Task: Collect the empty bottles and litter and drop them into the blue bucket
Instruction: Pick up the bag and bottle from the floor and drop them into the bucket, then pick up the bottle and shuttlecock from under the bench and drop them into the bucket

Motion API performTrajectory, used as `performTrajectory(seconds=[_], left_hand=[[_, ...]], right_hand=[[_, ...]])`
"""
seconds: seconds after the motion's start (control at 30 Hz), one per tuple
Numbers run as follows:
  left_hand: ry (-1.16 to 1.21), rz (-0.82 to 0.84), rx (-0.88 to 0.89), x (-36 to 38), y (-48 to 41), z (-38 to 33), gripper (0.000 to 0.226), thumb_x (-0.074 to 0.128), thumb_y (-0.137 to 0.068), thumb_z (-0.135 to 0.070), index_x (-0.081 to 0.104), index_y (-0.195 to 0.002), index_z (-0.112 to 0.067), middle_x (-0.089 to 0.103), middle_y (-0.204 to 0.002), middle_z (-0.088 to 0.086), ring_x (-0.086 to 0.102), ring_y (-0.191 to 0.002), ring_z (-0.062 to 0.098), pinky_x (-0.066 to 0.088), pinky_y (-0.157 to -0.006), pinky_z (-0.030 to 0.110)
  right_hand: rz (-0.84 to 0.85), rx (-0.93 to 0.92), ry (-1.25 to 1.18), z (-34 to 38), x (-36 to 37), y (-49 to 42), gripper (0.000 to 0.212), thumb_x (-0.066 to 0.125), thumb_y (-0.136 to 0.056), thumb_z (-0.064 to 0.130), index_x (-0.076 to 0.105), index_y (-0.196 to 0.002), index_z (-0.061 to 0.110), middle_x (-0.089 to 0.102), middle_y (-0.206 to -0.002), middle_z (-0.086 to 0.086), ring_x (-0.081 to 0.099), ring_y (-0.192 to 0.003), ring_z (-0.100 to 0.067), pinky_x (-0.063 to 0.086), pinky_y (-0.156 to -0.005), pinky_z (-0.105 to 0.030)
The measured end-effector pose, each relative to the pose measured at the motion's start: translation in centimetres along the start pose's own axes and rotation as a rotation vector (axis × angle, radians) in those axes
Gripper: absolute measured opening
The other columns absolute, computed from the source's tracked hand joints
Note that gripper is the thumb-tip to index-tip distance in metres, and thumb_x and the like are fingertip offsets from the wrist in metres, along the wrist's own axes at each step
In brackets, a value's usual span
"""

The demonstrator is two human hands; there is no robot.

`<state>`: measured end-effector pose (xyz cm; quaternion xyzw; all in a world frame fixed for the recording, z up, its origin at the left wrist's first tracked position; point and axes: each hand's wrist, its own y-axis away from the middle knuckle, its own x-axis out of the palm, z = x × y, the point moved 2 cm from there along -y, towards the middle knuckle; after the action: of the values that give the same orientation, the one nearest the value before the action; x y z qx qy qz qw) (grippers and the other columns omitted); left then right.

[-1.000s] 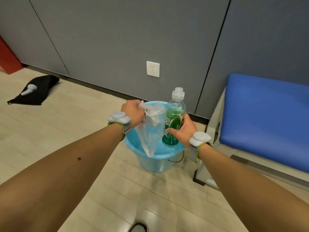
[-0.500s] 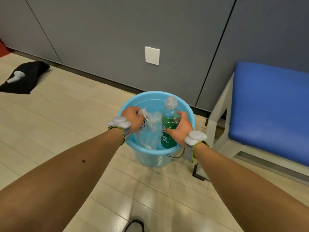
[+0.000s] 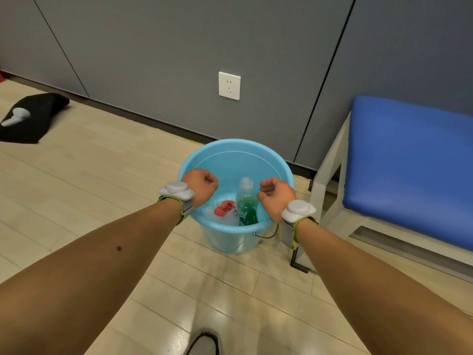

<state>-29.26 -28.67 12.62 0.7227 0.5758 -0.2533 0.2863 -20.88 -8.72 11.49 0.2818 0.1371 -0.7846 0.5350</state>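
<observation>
The blue bucket (image 3: pixel 235 149) stands on the floor by the grey wall. Inside it a green-labelled plastic bottle (image 3: pixel 247 201) with a white cap stands leaning. Beside the bottle, on its left, lies a crumpled clear plastic bag (image 3: pixel 225 213) with a red print. My left hand (image 3: pixel 202 185) hovers over the bucket's left rim with its fingers curled and nothing in it. Over the right rim is my right hand (image 3: pixel 276 194), also curled and holding nothing. Neither hand touches the bottle or the bag.
A white-framed bench with a blue cushion (image 3: pixel 409 162) stands just right of the bucket. A black bag (image 3: pixel 33 119) with a white object on it lies on the floor at far left. A wall socket (image 3: pixel 229 85) sits above the bucket. My shoe (image 3: pixel 204 344) shows at the bottom.
My left hand has let go of the plastic bag and my right hand of the bottle. Both items have dropped into the bucket, and my hands stay above the rim.
</observation>
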Motion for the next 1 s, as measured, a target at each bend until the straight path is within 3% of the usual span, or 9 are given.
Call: performTrajectory(seconds=[0.17,0.3,0.47,0.57,0.67,0.73,0.8,0.87,1.0], left_hand=[[0.051,0.041,0.021,0.0,0.8,-1.2,0.011,0.063,-0.079,-0.021,0.069,-0.071,-0.02,0.076,-0.075,0.004,0.073,-0.071,0.017,0.057,-0.077,0.027],[0.048,0.085,0.04,0.2,1.6,-2.8,0.012,0.062,-0.083,-0.021,0.069,-0.073,-0.02,0.077,-0.077,0.004,0.072,-0.067,0.012,0.054,-0.071,0.022],[-0.025,0.133,0.103,0.9,3.2,-5.0,0.014,0.061,-0.081,-0.022,0.069,-0.07,-0.021,0.076,-0.073,0.004,0.074,-0.07,0.019,0.059,-0.075,0.029],[-0.061,0.179,0.131,2.1,4.6,-6.5,0.015,0.061,-0.08,-0.019,0.068,-0.068,-0.021,0.076,-0.071,0.006,0.074,-0.067,0.027,0.06,-0.062,0.035],[-0.04,0.227,0.162,3.7,5.9,-8.2,0.013,0.061,-0.083,-0.016,0.069,-0.073,-0.018,0.074,-0.072,0.006,0.067,-0.047,0.009,0.05,-0.044,0.016],[-0.042,0.257,0.195,4.8,6.6,-9.2,0.012,0.06,-0.085,-0.014,0.071,-0.08,-0.013,0.074,-0.076,0.008,0.069,-0.055,0.01,0.039,-0.036,0.008],[-0.043,0.291,0.214,6.1,7.3,-10.0,0.011,0.061,-0.084,-0.016,0.07,-0.078,-0.016,0.076,-0.078,0.007,0.073,-0.067,0.017,0.05,-0.049,0.015],[-0.043,0.324,0.234,7.3,7.8,-10.6,0.012,0.061,-0.082,-0.016,0.07,-0.074,-0.017,0.076,-0.075,0.006,0.074,-0.067,0.018,0.059,-0.069,0.027],[-0.098,0.362,0.295,9.6,9.0,-11.8,0.013,0.06,-0.079,-0.016,0.072,-0.076,-0.014,0.076,-0.072,0.003,0.074,-0.067,0.015,0.058,-0.075,0.026]], right_hand=[[-0.038,-0.013,-0.006,0.5,-1.4,0.8,0.019,0.059,-0.085,0.015,0.065,-0.104,0.014,0.065,-0.087,0.002,0.06,-0.079,-0.014,0.048,-0.078,-0.022],[-0.075,-0.032,-0.015,0.8,-2.7,1.7,0.017,0.058,-0.085,0.014,0.066,-0.101,0.013,0.065,-0.083,0.002,0.061,-0.078,-0.016,0.052,-0.081,-0.027],[-0.079,-0.027,-0.011,0.1,-4.1,3.2,0.016,0.06,-0.084,0.014,0.068,-0.097,0.015,0.064,-0.079,0.003,0.06,-0.074,-0.015,0.052,-0.079,-0.027],[-0.091,-0.032,0.015,-1.2,-5.0,4.6,0.014,0.061,-0.082,0.014,0.069,-0.095,0.014,0.063,-0.075,0.004,0.057,-0.07,-0.014,0.048,-0.074,-0.022],[-0.102,-0.023,0.031,-2.5,-6.0,5.5,0.014,0.062,-0.082,0.014,0.069,-0.093,0.015,0.062,-0.073,0.005,0.057,-0.068,-0.013,0.044,-0.071,-0.019],[-0.102,-0.006,0.015,-3.2,-6.8,6.1,0.013,0.061,-0.082,0.014,0.069,-0.093,0.014,0.061,-0.072,0.005,0.058,-0.068,-0.015,0.047,-0.072,-0.022],[-0.091,0.0,-0.012,-4.0,-7.4,6.9,0.012,0.061,-0.083,0.014,0.068,-0.093,0.013,0.059,-0.069,0.007,0.059,-0.068,-0.015,0.05,-0.071,-0.026],[-0.079,-0.017,-0.002,-4.6,-8.0,7.9,0.012,0.061,-0.084,0.013,0.068,-0.094,0.012,0.056,-0.067,0.01,0.055,-0.064,-0.012,0.046,-0.068,-0.024],[-0.099,-0.021,0.052,-6.1,-9.6,10.1,0.013,0.061,-0.083,0.013,0.069,-0.093,0.014,0.059,-0.07,0.007,0.055,-0.065,-0.011,0.046,-0.07,-0.021]])
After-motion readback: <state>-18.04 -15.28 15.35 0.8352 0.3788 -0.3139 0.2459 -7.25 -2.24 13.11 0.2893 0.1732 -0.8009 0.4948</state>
